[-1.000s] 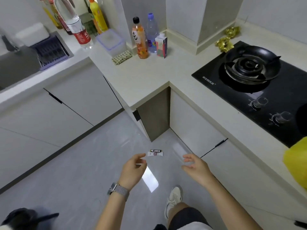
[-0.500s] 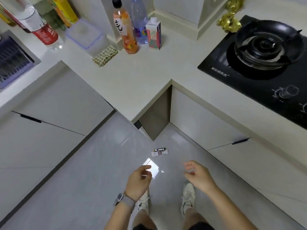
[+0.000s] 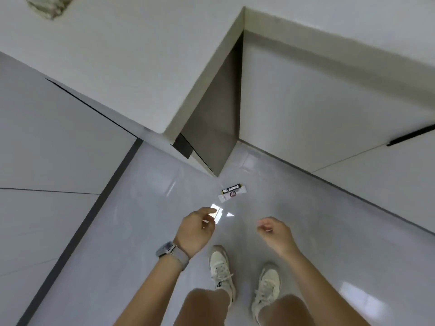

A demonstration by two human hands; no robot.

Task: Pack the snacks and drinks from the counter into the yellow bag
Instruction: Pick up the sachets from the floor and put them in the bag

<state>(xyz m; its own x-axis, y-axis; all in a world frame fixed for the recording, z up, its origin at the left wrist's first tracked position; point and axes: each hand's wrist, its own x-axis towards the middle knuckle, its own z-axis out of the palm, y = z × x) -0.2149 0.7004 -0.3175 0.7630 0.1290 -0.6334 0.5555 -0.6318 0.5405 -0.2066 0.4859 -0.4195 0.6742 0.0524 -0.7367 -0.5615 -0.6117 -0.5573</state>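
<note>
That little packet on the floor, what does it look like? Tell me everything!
The little packet is a small, flat, oblong wrapper, mostly white with a black strip along one long edge and a round red-and-black mark in the middle. It lies flat, slightly slanted, on the glossy grey floor near the cabinet corner. Neither hand touches it.

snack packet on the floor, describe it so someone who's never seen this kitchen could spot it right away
Start at the inner corner of the counter, where the two runs of white cabinets meet. On the grey tiled floor just in front of that corner lies the snack packet, ahead of both hands. It is small, flat and oblong, white with a black strip and a round red mark, the only loose item on the floor.
</note>
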